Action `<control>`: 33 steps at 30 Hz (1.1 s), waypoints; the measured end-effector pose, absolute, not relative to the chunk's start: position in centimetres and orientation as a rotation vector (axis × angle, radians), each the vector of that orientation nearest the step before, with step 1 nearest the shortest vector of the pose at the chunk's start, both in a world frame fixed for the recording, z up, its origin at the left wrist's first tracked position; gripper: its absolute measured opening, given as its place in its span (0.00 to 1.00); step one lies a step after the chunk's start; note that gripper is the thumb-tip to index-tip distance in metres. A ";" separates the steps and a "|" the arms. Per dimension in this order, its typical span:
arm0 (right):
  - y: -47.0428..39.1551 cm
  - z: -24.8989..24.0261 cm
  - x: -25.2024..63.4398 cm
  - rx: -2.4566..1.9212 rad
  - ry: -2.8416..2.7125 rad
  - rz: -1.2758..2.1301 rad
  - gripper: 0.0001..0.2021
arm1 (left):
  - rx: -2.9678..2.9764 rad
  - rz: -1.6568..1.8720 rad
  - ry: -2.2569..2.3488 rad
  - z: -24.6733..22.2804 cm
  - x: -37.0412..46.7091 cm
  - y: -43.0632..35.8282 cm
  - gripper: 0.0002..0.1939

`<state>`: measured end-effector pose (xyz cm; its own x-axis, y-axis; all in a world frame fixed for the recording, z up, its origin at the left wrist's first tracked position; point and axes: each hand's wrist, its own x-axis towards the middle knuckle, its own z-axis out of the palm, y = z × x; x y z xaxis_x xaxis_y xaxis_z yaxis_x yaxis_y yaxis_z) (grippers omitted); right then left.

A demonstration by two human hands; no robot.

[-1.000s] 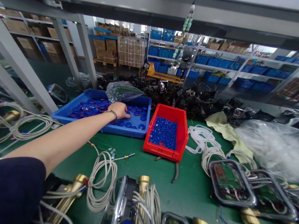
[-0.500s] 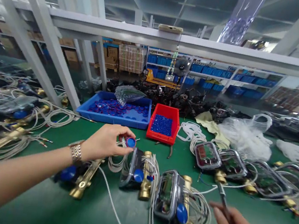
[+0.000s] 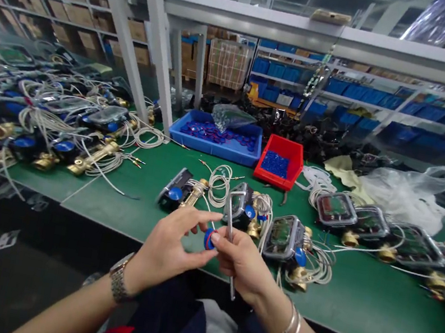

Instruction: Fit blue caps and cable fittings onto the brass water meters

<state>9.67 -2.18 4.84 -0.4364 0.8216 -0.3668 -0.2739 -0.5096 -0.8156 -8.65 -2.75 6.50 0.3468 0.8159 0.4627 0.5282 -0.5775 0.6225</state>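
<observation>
Both my hands meet in front of my body over the bench's near edge. A small round blue cap with a red rim (image 3: 209,239) sits between them. The thumb and fingers of my left hand (image 3: 171,242) curl around this cap. My right hand (image 3: 244,260) grips an L-shaped hex key (image 3: 230,213), its bent end up, and its thumb presses on the cap. Just beyond lie brass-bodied meters with clear covers: one meter (image 3: 178,192) to the left, another meter (image 3: 237,203) behind the key, and a third meter (image 3: 283,238) to the right.
A blue tray (image 3: 225,152) of blue-red caps, partly under a plastic bag (image 3: 230,118), stands at the back beside a red bin (image 3: 272,179) of small blue pieces. Cabled meters (image 3: 91,159) crowd the left. More meters (image 3: 370,222) and white plastic bags (image 3: 412,192) lie right.
My left hand has brought the cap back toward my body. My right hand has moved left with the hex key to meet it. The view has tilted down and turned left.
</observation>
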 end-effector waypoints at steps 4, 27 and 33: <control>-2.3 4.6 8.2 -1.056 -0.904 2.096 0.23 | 2.214 1.095 1.116 5.9 -10.6 -2.8 0.17; 0.0 0.4 6.5 -0.718 -0.718 2.390 0.21 | 1.692 1.211 1.094 -1.0 -12.0 -1.8 0.21; -0.7 1.9 9.1 -1.044 -1.080 2.071 0.22 | 2.031 1.147 1.289 4.9 -13.3 3.3 0.20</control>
